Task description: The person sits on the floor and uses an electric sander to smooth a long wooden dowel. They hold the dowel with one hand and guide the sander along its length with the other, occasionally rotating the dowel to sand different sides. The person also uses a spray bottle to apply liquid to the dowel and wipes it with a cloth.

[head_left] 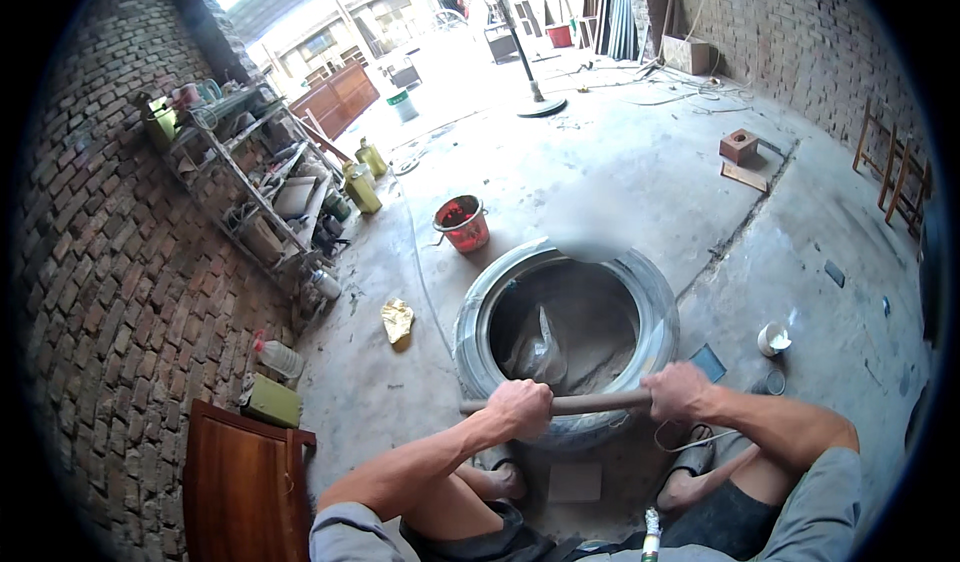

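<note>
A large tyre (480, 302) lies flat on the concrete floor in front of me, dusty inside, with a crumpled plastic sheet (540, 347) in its hollow. Both hands grip a brown rod (595, 401) held level across the tyre's near rim. My left hand (520, 405) is closed around the rod's left part. My right hand (676, 390) is closed around its right end. My feet in sandals stand just below the tyre, with a thin wire loop near the right foot.
A red bucket (463, 223) stands beyond the tyre. A yellow rag (397, 319) lies to its left, a white cup (772, 339) to its right. Cluttered metal shelves (262, 187) line the left brick wall. A wooden board (240, 482) leans at lower left. A fan stand (540, 102) stands far back.
</note>
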Motion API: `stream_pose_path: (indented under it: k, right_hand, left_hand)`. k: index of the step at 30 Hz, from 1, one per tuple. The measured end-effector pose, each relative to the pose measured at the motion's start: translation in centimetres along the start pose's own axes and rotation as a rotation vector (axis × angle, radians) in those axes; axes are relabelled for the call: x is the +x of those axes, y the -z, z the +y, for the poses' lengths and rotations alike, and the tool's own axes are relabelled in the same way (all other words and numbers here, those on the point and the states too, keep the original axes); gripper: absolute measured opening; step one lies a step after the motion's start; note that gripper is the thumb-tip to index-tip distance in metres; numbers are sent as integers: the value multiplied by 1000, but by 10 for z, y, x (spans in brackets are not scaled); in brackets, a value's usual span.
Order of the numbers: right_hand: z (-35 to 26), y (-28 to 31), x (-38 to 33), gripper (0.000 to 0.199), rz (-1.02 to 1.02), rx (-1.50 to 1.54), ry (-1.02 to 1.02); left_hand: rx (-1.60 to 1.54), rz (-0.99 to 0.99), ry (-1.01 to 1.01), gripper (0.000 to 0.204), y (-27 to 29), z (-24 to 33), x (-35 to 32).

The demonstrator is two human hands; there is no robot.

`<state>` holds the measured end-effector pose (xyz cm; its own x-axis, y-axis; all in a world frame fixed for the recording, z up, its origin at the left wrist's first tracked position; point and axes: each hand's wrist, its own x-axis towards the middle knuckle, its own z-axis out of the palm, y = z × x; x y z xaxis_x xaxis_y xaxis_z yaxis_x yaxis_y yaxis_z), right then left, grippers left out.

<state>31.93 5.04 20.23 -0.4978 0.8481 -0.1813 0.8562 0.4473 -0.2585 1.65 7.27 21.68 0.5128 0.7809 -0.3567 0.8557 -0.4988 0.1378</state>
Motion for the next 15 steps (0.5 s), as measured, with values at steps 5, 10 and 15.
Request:
stream_pose_path:
  k: [5,10,15]
  right_hand:
    - [40,17,18,3,696,-281,355]
    - [31,18,10,12,272,-194,113]
    - [35,-10,-1,14,-120,361,-47]
  left_hand:
    - [-718,-640,144,27,2,-5,23]
    - [-66,183,13,18,-5,3,14]
    - [186,453,-105,19,13,2,10]
